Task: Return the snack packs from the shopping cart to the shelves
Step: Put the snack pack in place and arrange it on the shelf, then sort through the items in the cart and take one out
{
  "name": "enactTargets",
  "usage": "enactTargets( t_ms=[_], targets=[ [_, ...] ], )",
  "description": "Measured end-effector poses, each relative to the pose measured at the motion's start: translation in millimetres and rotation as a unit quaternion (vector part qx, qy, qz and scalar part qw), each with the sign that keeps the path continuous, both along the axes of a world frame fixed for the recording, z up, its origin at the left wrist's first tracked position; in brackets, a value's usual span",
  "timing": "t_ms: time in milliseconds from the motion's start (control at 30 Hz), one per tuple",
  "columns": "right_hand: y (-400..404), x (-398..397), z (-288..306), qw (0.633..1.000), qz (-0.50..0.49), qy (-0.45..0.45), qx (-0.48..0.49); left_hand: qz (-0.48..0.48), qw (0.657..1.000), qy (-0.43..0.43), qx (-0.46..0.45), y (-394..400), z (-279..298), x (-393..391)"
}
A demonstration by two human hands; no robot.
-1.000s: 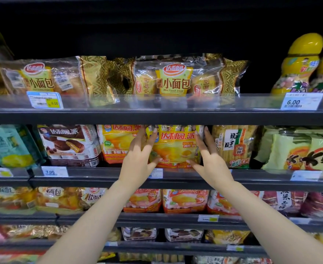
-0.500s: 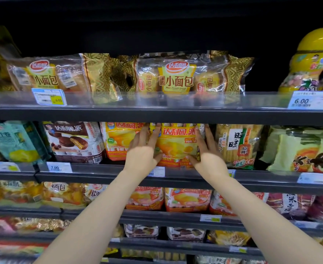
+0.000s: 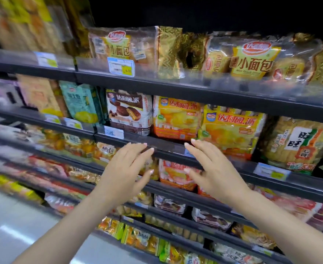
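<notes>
Obs., head view: both hands are in front of the shelving, holding nothing. Left hand (image 3: 127,173) has fingers straight and loosely together, thumb apart, tips over the front lip of the second shelf (image 3: 166,147). Right hand (image 3: 212,168) is likewise flat, fingers slightly fanned, tips at the same lip, thumb pointing inward. Neither hand touches a pack. The yellow snack pack (image 3: 231,130) stands upright on the second shelf, front face toward the aisle, its bottom seam at the shelf lip; it is just above and to the right of the right fingertips, near but apart. A matching orange-yellow pack (image 3: 177,117) stands touching it on its left, above the gap between the two hands, with a chocolate pie pack (image 3: 128,111) further left and a rice cracker bag (image 3: 298,143) on the right. Key relation: the yellow pack's long axis is roughly vertical, tilted slightly with the camera, and it lies up and right of both hands, so the right hand is the nearer one. Judgement: this pack looks seated in its row, so the placing step appears done for it. The shopping cart is not in view; I cannot tell which way it lies or how many packs remain. The left edge of the frame is blurred.
</notes>
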State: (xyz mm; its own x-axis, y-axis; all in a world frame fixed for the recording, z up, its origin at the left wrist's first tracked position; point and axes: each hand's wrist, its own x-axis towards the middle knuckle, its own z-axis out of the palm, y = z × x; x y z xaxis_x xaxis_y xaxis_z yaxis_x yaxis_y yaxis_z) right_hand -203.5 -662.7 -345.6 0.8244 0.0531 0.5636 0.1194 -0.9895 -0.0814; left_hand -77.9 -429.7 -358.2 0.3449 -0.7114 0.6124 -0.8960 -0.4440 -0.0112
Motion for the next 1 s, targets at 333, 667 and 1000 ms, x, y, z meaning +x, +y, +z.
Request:
enactTargets(
  t_ms=[333,667,1000],
  targets=[
    [216,64,-50,0.958,0.276,0.074,-0.017,0.182,0.982,0.042,0.009,254,-58,-56],
    [469,97,-89,0.886,0.458,0.073,0.018,0.409,0.906,0.098,0.039,481,-87,-140],
    [628,140,-115,0.819,0.563,0.108,0.01,0.557,0.823,0.106,0.026,608,-103,-167]
  ],
)
